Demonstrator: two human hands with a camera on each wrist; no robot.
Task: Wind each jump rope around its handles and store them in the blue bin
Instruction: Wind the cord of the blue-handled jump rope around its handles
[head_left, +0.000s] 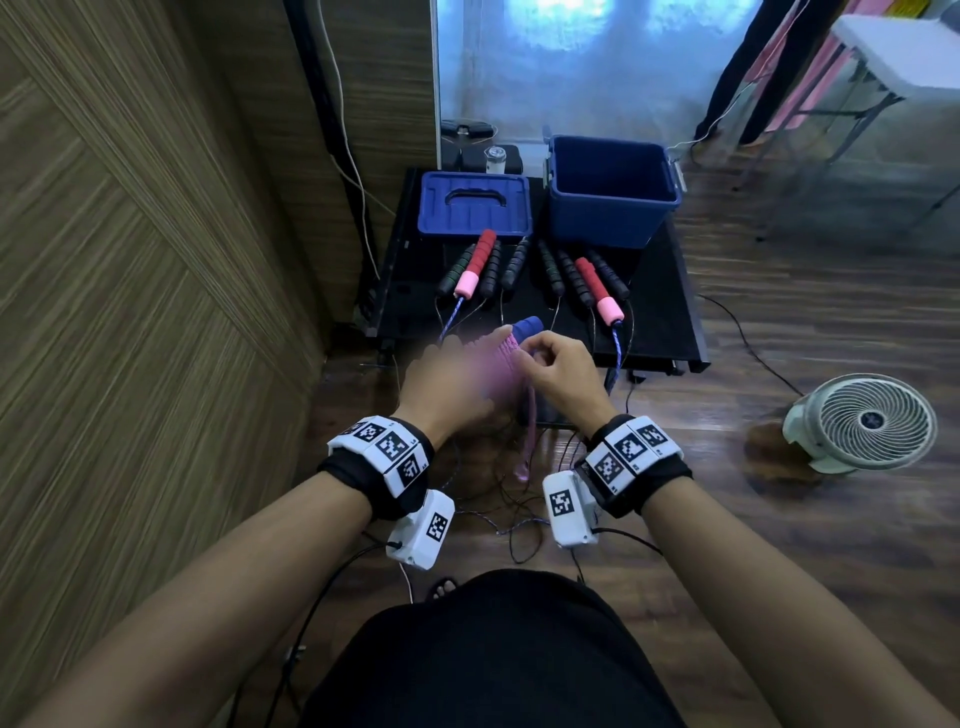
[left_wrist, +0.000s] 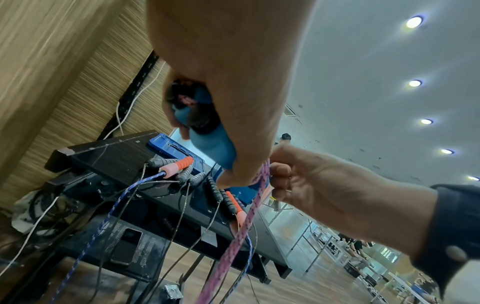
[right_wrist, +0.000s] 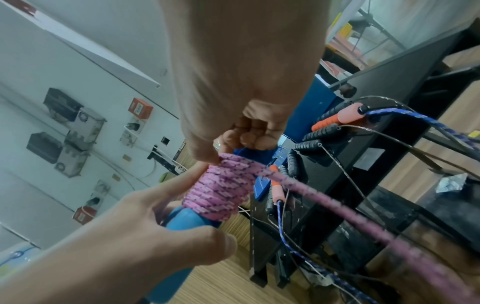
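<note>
My left hand (head_left: 452, 374) grips a pair of blue handles (right_wrist: 182, 218) in front of the low black table (head_left: 660, 332). Pink rope (right_wrist: 221, 189) lies coiled in many turns around them. My right hand (head_left: 550, 364) pinches the pink rope at the top of the coil, and a loose length (head_left: 527, 441) hangs down toward the floor. The open blue bin (head_left: 608, 192) stands at the table's back right, with nothing visible inside. Several other jump ropes lie on the table, among them red-and-pink handles (head_left: 475, 265) (head_left: 600, 291) on a blue rope and black ribbed handles (head_left: 514, 262).
The bin's blue lid (head_left: 474, 205) lies at the table's back left. Thin ropes and cables trail over the front edge onto the wooden floor (head_left: 519, 519). A small white fan (head_left: 862, 423) sits on the floor to the right. A wood-panelled wall (head_left: 130, 260) runs along the left.
</note>
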